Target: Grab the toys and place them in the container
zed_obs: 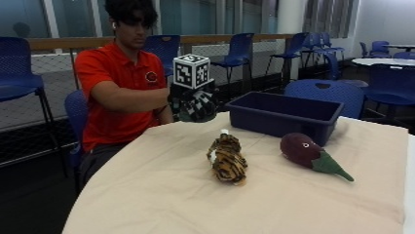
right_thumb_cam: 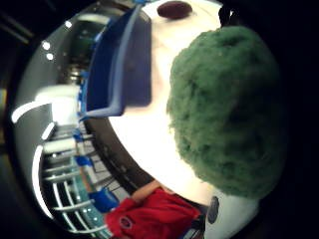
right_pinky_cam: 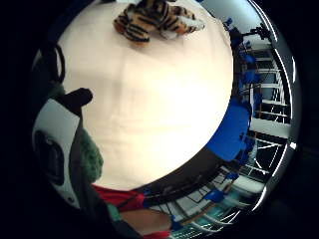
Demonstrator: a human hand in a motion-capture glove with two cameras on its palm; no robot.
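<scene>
Gloved right hand [zed_obs: 195, 103] is up in the air above the near edge of the table [zed_obs: 272, 204], fingers curled round a fuzzy green toy [right_thumb_cam: 227, 107], which fills much of the thumb-side palm view and pokes out beside the glove in the little-finger-side view too, so it reads as gripped, not just close. The other hand isn't clearly visible, skip it. Blue container [zed_obs: 285, 116] sits on the table just past the raised hand, open top facing up, inside not visible from here. Step in hand, as I judge it: carry the green toy over to the container and drop it in. To do it well, keep the hand high enough to pass the near wall, get the toy over the middle of the opening rather than the rim, then uncurl the fingers; plush is soft and light, so it could catch on the glove or bounce off the edge if let go too early. Two toys are left on the cloth: a tiger plush [zed_obs: 227, 161] lying mid-table, and a maroon eggplant plush [zed_obs: 310, 153] with a green stem end, beside the container's front wall and apart from the tiger. Task looks early, nothing visibly in the container yet.
</scene>
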